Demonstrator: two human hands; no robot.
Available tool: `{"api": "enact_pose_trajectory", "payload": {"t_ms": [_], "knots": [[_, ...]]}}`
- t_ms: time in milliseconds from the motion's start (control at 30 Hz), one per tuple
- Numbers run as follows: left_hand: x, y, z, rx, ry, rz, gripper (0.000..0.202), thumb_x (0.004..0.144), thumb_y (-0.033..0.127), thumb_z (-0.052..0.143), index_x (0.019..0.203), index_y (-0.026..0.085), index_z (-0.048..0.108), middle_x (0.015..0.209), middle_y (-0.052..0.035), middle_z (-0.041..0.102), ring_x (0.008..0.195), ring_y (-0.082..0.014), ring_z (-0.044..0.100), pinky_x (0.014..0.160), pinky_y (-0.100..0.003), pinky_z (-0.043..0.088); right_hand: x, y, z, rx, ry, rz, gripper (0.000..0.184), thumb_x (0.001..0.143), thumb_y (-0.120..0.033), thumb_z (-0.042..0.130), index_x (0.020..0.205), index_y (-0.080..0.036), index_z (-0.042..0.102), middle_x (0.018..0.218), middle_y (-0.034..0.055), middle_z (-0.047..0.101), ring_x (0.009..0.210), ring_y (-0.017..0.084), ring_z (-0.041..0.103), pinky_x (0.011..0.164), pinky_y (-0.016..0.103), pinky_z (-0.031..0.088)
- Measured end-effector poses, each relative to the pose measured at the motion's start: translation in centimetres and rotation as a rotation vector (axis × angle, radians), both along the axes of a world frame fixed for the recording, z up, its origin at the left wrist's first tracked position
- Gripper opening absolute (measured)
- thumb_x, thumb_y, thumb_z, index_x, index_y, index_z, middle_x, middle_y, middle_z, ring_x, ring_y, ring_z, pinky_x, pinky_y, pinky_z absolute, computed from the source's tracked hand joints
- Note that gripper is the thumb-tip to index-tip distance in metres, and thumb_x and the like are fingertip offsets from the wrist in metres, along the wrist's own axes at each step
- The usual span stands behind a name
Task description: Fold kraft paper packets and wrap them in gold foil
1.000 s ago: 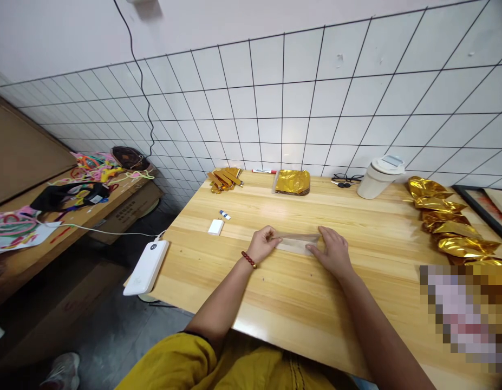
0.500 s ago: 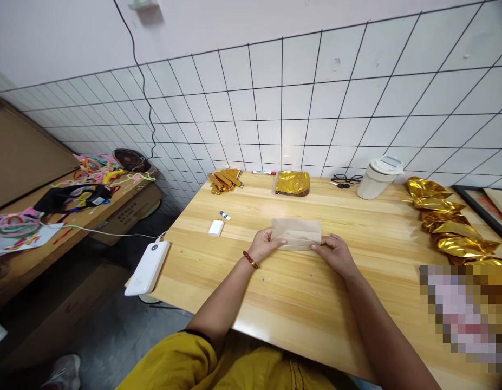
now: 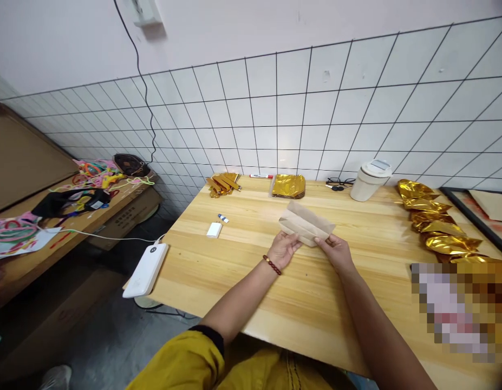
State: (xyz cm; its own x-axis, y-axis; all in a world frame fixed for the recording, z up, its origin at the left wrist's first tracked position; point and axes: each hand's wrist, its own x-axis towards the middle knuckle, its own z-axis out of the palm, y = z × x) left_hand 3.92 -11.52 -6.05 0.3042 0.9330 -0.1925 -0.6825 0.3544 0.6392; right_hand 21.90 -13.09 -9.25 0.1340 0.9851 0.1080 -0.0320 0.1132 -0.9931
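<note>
A sheet of thin brown paper (image 3: pixel 306 221) with a folded flap along its near side is held over the wooden table (image 3: pixel 242 260). My left hand (image 3: pixel 285 248), below a dark red bead bracelet (image 3: pixel 272 265), pinches the paper's near left edge between thumb and fingers. At the near right corner, my right hand (image 3: pixel 334 252) grips it the same way. The paper lies tilted, its right end closer to me. Fingers under the sheet are partly hidden.
Along the back are gold foil strips (image 3: pixel 223 184), a marker (image 3: pixel 261 176), a gold foil stack (image 3: pixel 288 186), glasses (image 3: pixel 340 183) and a lidded cup (image 3: pixel 370 180). Folded gold foil pieces (image 3: pixel 437 222) line the right. A power bank (image 3: pixel 145 271) sits at the left edge, near a white charger (image 3: pixel 214 230).
The paper has turned clockwise and its near side now shows a raised fold. My left hand has moved right, under the near edge. The view has shifted slightly.
</note>
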Motion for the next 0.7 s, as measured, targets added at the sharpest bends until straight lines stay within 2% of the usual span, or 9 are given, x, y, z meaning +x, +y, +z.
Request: {"api": "enact_pose_trajectory", "payload": {"t_ms": [133,300,400,500,600,700], "knots": [[2.0,0.1,-0.3,-0.067,-0.048,0.075,0.041,0.061,0.022,0.085,0.096,0.015,0.066,0.100,-0.0084,0.074,0.101,-0.0224,0.069,0.097,-0.039,0.051,-0.2,0.0,-0.1,-0.010,0.021,0.028,0.043,0.067,-0.050,0.080,0.098,-0.021,0.074,0.098,0.0042,0.076,0.096,0.026,0.071,0.097,0.047,0.051],[1.7,0.5,-0.8,-0.098,-0.081,0.110,0.031,0.069,0.021,0.081,0.095,0.016,0.066,0.104,-0.0089,0.073,0.103,-0.0222,0.068,0.097,-0.040,0.052,-0.7,-0.3,0.5,0.022,-0.001,0.044,0.050,0.063,-0.046,0.084,0.104,-0.020,0.070,0.106,0.0064,0.074,0.102,0.026,0.068,0.100,0.046,0.049],[1.4,0.6,-1.0,-0.117,-0.123,0.082,0.029,0.071,0.019,0.079,0.096,0.016,0.066,0.102,-0.0083,0.074,0.102,-0.0211,0.069,0.099,-0.040,0.051,-1.3,0.1,0.7,0.022,0.113,-0.078,0.056,0.063,-0.045,0.084,0.111,-0.021,0.065,0.102,0.0053,0.073,0.099,0.022,0.068,0.096,0.041,0.052],[1.0,1.2,-0.7,-0.195,-0.201,0.125,0.024,0.074,0.017,0.076,0.096,0.017,0.065,0.101,-0.0062,0.074,0.100,-0.0187,0.069,0.100,-0.038,0.051,-2.4,1.4,0.8,0.017,0.266,-0.239,0.061,0.068,-0.049,0.079,0.119,-0.025,0.056,0.106,0.0043,0.070,0.098,0.020,0.068,0.092,0.040,0.054],[0.5,1.9,-0.4,-0.242,-0.266,0.203,0.017,0.079,0.017,0.072,0.095,0.019,0.065,0.100,-0.0041,0.074,0.099,-0.0156,0.069,0.099,-0.035,0.051,-4.2,2.7,1.0,-0.016,0.357,-0.257,0.057,0.075,-0.055,0.071,0.121,-0.027,0.053,0.117,0.0070,0.067,0.105,0.021,0.066,0.093,0.041,0.053],[0.1,2.3,-0.3,-0.257,-0.319,0.221,0.011,0.085,0.017,0.066,0.095,0.019,0.065,0.097,-0.0042,0.074,0.096,-0.0143,0.070,0.098,-0.033,0.052,-6.3,3.4,1.3,0.023,0.364,-0.203,0.062,0.070,-0.052,0.075,0.120,-0.023,0.055,0.123,0.0096,0.064,0.114,0.023,0.062,0.099,0.044,0.050]]}}
